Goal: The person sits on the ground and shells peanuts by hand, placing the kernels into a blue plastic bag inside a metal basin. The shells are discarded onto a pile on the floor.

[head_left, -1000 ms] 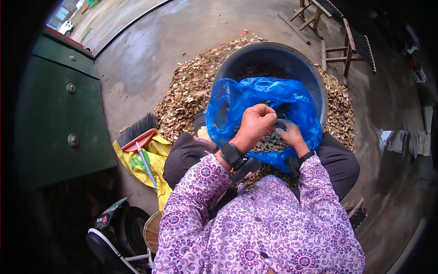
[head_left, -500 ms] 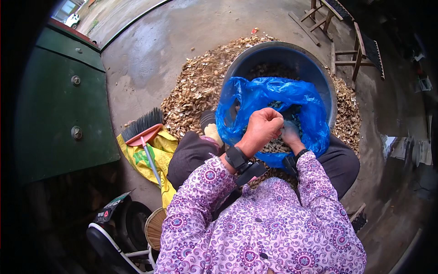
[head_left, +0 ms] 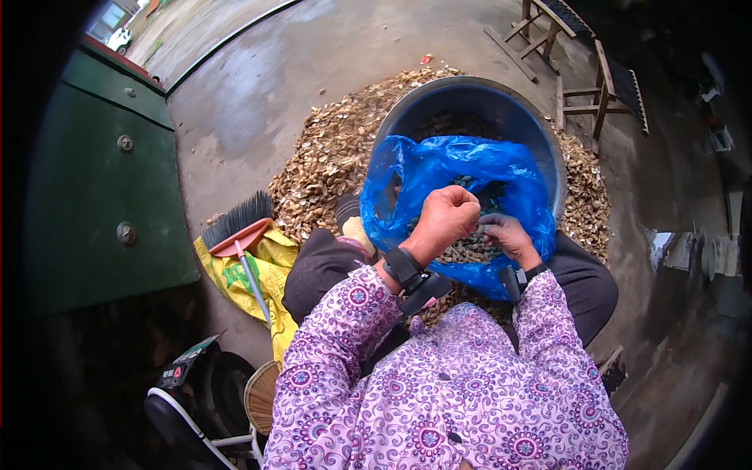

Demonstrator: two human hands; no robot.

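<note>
From my end, one view, head camera. The bag (head_left: 470, 157) is blue, thin plastic, slumped and mouth-up in the near part of the basin (head_left: 462, 91), its front edge lying over toward the lap. In it, a bed of small pieces (head_left: 464, 252), greyish; too small for me to tell their kind.

Handling, as I judge it: the film is soft, light and rather slippery, apt to crumple or tear if dragged. I'd take it by a gathered fold at the mouth, never by one thin edge. The pieces look dry and light, each fit for a thumb-and-fingertip pinch; as a mass they would shift and roll.

Grip. Left hand (head_left: 445, 218): closed, fingers curled in, thumb laid against the forefinger, raised over the bag's mouth. Whether anything is pinched there, I cannot tell. Right hand (head_left: 511, 238): fingers half curled, tips turned inward over the pieces; contact or a held piece, I cannot make out.

Placement: pieces lie below and between the hands, showing nearest under the left wrist and the right fingertips. Blue film rises beyond both hands and along the right hand's outer side. Pale shells (head_left: 321, 172) heap outside the basin, well left of the grip.
</note>
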